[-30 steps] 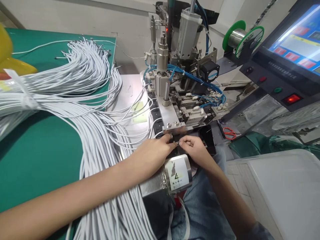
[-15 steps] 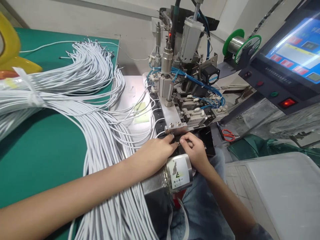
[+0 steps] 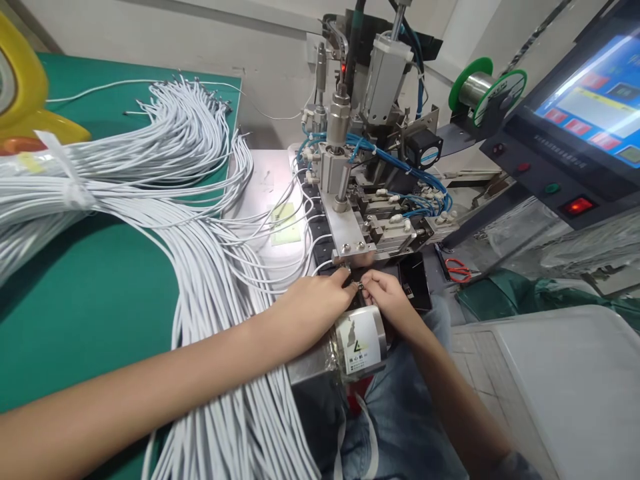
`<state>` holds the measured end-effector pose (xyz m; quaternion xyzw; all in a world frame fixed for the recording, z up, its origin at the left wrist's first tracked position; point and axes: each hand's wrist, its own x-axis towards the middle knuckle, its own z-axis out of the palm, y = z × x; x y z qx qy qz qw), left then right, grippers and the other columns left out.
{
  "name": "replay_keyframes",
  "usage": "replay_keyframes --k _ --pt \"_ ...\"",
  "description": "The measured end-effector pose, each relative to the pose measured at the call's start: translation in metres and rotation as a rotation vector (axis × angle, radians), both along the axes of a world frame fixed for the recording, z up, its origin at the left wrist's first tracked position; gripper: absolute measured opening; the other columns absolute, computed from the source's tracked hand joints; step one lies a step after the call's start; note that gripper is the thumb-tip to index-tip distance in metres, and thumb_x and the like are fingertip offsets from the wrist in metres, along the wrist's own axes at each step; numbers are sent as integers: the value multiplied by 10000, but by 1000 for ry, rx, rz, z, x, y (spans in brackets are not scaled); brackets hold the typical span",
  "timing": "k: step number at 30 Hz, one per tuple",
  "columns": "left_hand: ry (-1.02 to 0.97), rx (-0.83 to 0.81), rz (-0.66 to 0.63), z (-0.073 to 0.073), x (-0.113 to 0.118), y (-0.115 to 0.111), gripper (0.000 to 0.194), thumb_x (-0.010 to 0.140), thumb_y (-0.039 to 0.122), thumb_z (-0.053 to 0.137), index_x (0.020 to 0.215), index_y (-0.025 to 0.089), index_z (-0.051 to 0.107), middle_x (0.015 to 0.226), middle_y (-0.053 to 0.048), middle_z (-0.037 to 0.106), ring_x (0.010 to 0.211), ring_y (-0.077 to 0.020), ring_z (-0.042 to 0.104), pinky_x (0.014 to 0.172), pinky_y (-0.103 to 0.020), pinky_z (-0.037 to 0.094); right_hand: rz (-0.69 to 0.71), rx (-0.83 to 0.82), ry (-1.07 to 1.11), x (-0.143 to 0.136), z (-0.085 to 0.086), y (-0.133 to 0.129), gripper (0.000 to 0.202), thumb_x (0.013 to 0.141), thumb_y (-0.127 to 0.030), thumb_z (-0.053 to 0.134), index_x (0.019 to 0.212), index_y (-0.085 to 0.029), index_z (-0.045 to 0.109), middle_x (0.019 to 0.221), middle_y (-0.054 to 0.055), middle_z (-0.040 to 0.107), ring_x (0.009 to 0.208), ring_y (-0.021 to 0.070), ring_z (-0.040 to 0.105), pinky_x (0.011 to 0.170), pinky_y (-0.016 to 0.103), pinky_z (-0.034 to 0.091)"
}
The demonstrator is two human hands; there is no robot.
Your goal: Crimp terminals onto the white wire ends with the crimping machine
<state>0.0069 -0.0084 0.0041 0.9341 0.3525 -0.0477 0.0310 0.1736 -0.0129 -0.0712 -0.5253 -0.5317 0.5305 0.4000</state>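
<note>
My left hand (image 3: pixel 320 300) lies at the front of the machine (image 3: pixel 350 230), its fingers closed at the black track below the metal plate; what they grip is too small to make out. Close beside it, my right hand (image 3: pixel 387 297) pinches something small and metallic near my left fingertips. White cables (image 3: pixel 220 287) run in a thick bundle under my left forearm, and several single ones lead into the machine's left side. A rounded metal cover with a white label (image 3: pixel 361 341) sits just below both hands.
A green mat (image 3: pixel 90 293) bears more cables and a yellow object (image 3: pixel 25 93) at the left. A solder wire spool (image 3: pixel 475 90) and a control screen (image 3: pixel 595 107) stand right. Red-handled scissors (image 3: pixel 457 270) lie beyond a white surface (image 3: pixel 570 387).
The fingers of my right hand have shifted slightly, still pinched beside my left fingertips. My left hand stays nearly in place. The whole view has shifted a little.
</note>
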Motion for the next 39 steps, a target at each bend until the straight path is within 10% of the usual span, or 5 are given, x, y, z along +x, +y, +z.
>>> replay_keyframes --k 10,16,28,34,39 --pt "126 82 95 14 -6 -6 195 670 -27 512 590 140 570 629 -46 609 505 -196 604 398 -252 325 -118 163 -124 0 -1 -1 253 810 -299 458 584 -190 422 530 -60 359 498 87 332 473 220 270" --pt "26 126 194 10 -8 -3 166 722 7 519 630 123 595 618 -61 608 530 -174 600 471 -244 365 -447 475 -394 -10 31 -68 197 850 -218 475 665 -181 533 555 -46 493 503 91 450 492 211 347" --pt "-78 164 163 3 -7 -1 226 745 55 442 601 116 605 546 -76 593 495 -166 551 452 -257 277 20 292 -577 -67 18 -133 192 824 -164 503 976 -168 620 685 12 690 530 133 610 547 224 451" --pt "-499 -157 -259 3 2 -24 331 909 326 411 732 155 632 679 -23 644 615 -124 584 518 -226 371 203 182 -646 -44 37 -130 231 859 -157 405 878 -165 635 654 28 660 524 149 576 505 247 386" --pt "-587 -330 -312 -3 0 -24 281 887 378 484 989 170 643 807 -29 685 716 -138 635 595 -207 432 -11 189 -478 -9 53 -120 149 854 -255 506 875 -186 637 758 32 674 657 155 611 590 246 454"
